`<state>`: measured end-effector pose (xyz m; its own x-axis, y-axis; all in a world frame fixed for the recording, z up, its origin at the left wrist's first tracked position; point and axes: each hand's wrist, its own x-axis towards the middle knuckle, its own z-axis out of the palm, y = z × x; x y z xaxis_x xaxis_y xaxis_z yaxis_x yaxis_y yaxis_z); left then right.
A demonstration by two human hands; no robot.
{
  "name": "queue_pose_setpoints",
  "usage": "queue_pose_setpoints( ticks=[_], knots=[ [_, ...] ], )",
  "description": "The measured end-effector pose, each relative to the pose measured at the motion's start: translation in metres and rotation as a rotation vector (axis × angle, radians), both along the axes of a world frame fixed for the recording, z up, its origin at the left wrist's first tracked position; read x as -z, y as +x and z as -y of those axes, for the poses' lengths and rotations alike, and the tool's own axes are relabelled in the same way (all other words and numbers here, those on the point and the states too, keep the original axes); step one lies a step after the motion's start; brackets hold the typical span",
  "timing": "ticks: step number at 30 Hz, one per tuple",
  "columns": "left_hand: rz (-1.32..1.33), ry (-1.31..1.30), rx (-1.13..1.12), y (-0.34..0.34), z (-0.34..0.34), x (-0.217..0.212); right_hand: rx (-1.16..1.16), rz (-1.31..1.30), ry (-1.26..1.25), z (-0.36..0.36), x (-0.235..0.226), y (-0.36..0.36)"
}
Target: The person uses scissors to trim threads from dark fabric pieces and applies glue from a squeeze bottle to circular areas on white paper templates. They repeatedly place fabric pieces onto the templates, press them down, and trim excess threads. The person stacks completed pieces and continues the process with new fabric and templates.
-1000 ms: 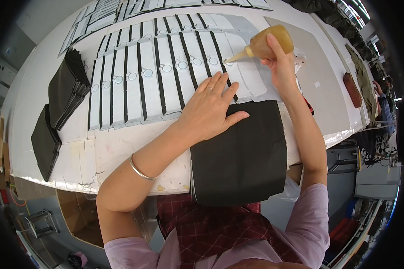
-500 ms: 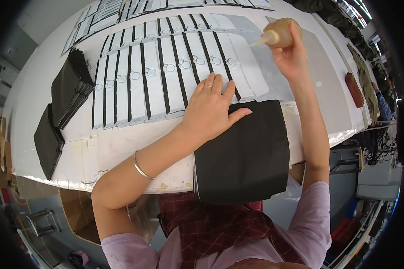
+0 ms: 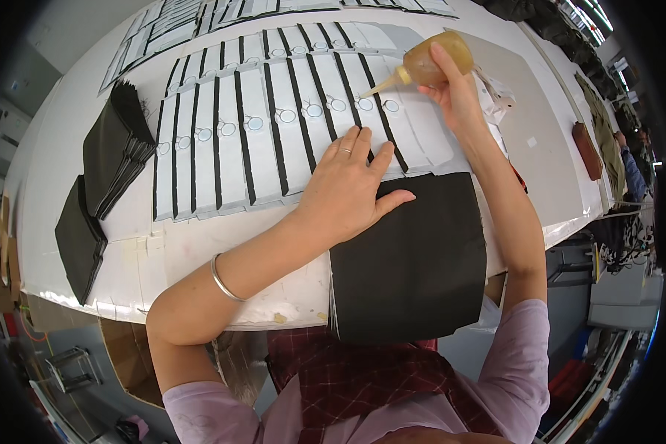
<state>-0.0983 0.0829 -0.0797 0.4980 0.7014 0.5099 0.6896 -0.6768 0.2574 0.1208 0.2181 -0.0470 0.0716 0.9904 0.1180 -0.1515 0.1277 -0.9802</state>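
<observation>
The squeeze bottle (image 3: 419, 64) is showing smooth, translucent plastic, the bracelet (image 3: 217, 279) is gleaming like polished metal, the stacked black sheets (image 3: 411, 259) are looking matt and cloth-like, the pale panels (image 3: 292, 144) are appearing papery and dull, and the white tabletop (image 3: 200, 255) is shining glossily along its near edge.

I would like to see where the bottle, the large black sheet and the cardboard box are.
Bottle (image 3: 422, 64): head view, on its amber body.
Large black sheet (image 3: 411, 263): head view, on its middle.
Cardboard box (image 3: 128, 357): head view, on its side wall.
</observation>
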Motion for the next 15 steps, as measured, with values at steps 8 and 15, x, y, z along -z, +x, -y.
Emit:
queue_pose_setpoints(
  ticks=[8,15],
  knots=[
    [-0.007,0.002,-0.014,0.001,0.000,0.001,-0.026,0.051,-0.003,0.003,-0.002,-0.009],
    [-0.009,0.008,-0.015,0.001,-0.001,0.000,-0.086,0.232,0.147,0.006,-0.016,-0.008]
  ],
)
